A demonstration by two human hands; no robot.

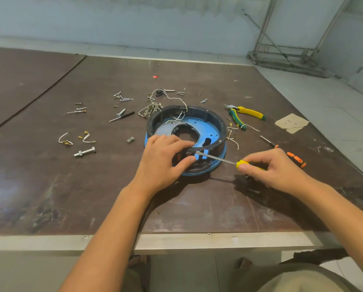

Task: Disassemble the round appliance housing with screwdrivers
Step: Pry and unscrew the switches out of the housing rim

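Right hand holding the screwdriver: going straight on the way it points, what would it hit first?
Probably the round housing, its near wall: the screwdriver tip sits there, beside the left hand.

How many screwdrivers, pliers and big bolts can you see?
Screwdrivers: 3 (yellow screwdriver in the right hand, orange screwdriver, small black screwdriver)
Pliers: 1
Big bolts: 2
Total: 6
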